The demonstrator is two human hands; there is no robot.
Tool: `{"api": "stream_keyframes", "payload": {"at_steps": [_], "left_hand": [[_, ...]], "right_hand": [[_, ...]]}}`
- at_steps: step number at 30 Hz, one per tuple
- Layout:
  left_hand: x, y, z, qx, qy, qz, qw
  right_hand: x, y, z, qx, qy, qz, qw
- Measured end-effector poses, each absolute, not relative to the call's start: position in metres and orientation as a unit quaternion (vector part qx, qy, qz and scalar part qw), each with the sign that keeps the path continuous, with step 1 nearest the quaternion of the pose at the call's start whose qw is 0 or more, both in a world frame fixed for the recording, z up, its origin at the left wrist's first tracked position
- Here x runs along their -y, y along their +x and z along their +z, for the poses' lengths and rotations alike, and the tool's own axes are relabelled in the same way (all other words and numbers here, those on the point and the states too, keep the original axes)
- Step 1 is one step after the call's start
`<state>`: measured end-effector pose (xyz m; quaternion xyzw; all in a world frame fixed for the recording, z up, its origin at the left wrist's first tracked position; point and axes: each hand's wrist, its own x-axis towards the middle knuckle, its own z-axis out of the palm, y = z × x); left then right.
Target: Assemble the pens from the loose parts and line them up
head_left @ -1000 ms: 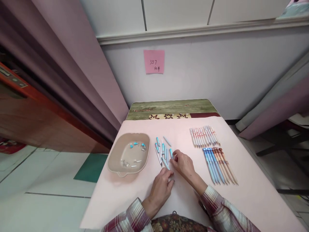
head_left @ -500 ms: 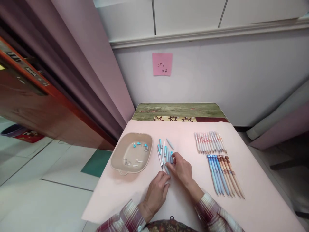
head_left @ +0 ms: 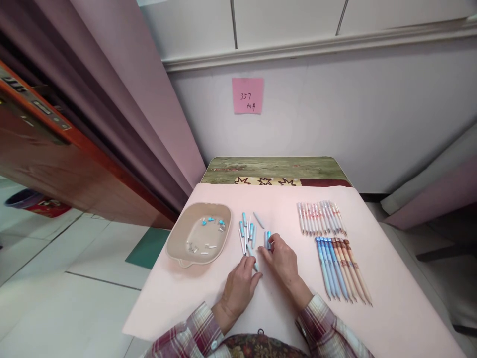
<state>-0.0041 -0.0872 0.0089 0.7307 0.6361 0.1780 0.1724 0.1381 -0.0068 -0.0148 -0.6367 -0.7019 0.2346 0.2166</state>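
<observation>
My left hand (head_left: 236,288) rests on the cloth with its fingers curled. A pale blue pen barrel (head_left: 252,257) lies between its thumb and fingertips. My right hand (head_left: 282,259) bends over two blue pen barrels (head_left: 267,239) standing side by side, its index finger and thumb against them. The lower ends of these are partly hidden by the fingers. Just left of them is a loose cluster of blue-topped pen parts (head_left: 251,230) and thin white refills (head_left: 242,241). One grey-blue barrel piece (head_left: 259,220) lies apart at the back.
A beige basin (head_left: 171,243) at the left holds small blue and clear parts. At the right lie a row of clear patterned pens (head_left: 321,219) and a row of blue and brown pens (head_left: 343,268). Pink cloth (head_left: 208,308) covers the table; a wall stands behind.
My right hand has shifted slightly right with the two blue barrels, opening a gap from the cluster. My left hand has come up against the pale blue barrel. The view has shifted slightly.
</observation>
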Motion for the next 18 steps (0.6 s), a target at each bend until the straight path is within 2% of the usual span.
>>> {"api": "stream_keyframes", "payload": {"at_steps": [6,11,14,18], "left_hand": [[0.083,-0.006,0.008,-0.618,0.755,0.154,0.157],[0.088,-0.006,0.002,-0.589,0.800,0.100,0.067],[0.092,-0.008,0.000,-0.566,0.819,0.094,0.023],[0.097,-0.011,0.001,-0.517,0.848,0.116,-0.030]], "right_hand": [[0.006,0.141,-0.012,0.717,-0.642,0.209,0.172],[0.008,0.138,-0.013,0.739,-0.631,0.163,0.171],[0.004,0.141,-0.013,0.718,-0.635,0.204,0.200],[-0.003,0.149,-0.012,0.653,-0.627,0.320,0.278]]}}
